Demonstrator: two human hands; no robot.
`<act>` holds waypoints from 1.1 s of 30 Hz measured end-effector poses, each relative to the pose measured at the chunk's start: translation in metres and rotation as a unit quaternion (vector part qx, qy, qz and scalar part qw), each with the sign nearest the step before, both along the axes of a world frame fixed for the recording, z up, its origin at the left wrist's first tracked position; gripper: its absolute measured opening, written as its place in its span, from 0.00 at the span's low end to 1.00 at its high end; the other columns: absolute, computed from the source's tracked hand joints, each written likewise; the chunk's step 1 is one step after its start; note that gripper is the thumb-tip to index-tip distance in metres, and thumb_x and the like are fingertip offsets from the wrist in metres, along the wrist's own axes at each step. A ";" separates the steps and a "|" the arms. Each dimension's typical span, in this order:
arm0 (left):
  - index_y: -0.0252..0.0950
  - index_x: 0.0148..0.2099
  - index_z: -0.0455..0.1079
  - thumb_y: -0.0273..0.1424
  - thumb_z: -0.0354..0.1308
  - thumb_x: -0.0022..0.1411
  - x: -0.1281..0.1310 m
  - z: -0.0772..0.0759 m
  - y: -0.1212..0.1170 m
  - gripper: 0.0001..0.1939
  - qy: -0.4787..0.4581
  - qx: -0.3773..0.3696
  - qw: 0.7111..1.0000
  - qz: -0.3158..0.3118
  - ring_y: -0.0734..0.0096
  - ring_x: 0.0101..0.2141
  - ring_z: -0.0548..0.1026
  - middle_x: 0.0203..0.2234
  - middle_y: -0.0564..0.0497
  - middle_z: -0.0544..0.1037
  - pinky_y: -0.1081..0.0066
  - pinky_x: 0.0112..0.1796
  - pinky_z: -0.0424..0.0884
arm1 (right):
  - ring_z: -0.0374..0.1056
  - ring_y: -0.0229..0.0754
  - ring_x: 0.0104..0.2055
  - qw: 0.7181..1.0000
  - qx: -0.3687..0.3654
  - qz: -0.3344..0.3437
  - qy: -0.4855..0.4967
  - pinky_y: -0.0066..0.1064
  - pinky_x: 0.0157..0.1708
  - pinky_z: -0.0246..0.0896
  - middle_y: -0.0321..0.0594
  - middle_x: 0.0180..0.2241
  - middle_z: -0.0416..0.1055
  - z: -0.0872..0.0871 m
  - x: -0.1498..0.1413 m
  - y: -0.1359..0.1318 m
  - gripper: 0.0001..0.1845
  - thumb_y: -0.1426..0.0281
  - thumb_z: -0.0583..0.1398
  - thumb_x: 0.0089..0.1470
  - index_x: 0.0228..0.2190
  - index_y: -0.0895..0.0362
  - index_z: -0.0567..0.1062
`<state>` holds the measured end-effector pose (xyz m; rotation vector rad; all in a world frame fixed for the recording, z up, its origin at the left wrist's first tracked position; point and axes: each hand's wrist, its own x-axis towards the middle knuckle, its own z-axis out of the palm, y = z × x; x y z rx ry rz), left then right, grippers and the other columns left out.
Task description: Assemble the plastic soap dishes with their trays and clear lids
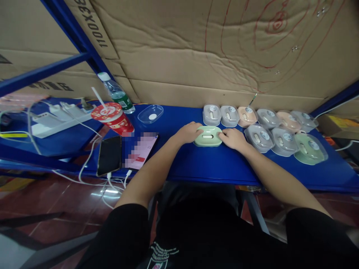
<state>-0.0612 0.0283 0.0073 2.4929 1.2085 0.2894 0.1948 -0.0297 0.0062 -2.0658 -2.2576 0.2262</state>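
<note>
A pale green soap box [208,136] with a slotted top lies on the blue shelf [196,164] straight ahead of me. My left hand [188,132] grips its left end with curled fingers. My right hand [233,138] grips its right end the same way. Both hands press the box against the shelf. A separate clear lid [150,113] lies on the shelf to the left of my hands.
Several lidded boxes in grey [212,114], pink [246,116] and green [308,148] stand in two rows at the right. Left are a red cup with a straw [112,117], a water bottle [117,93], two charging phones [109,155] and a power strip [58,119]. Cardboard [196,56] backs the shelf.
</note>
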 end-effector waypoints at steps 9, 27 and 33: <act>0.43 0.58 0.80 0.46 0.45 0.78 -0.006 0.003 0.007 0.25 -0.010 0.010 0.996 0.085 0.56 0.61 0.74 0.55 0.44 0.80 0.57 0.60 0.71 | 0.79 0.56 0.46 1.000 -0.022 0.007 0.013 0.36 0.34 0.60 0.47 0.41 0.84 -0.003 0.002 0.005 0.34 0.46 0.47 0.71 0.32 0.52 0.81; 0.40 0.63 0.75 0.28 0.53 0.71 -0.053 0.025 0.019 0.21 0.027 0.132 0.935 0.328 0.47 0.55 0.79 0.57 0.39 0.79 0.54 0.54 0.76 | 0.71 0.47 0.33 0.983 0.080 0.016 0.163 0.36 0.32 0.54 0.41 0.28 0.77 -0.007 0.016 0.001 0.29 0.44 0.53 0.68 0.29 0.52 0.76; 0.44 0.67 0.74 0.33 0.52 0.77 -0.018 0.039 -0.019 0.21 -0.043 0.309 0.941 0.129 0.56 0.50 0.80 0.53 0.44 0.81 0.62 0.46 0.75 | 0.69 0.44 0.27 0.912 0.238 0.059 0.330 0.39 0.31 0.66 0.37 0.33 0.78 -0.012 0.010 -0.002 0.28 0.50 0.63 0.64 0.58 0.52 0.72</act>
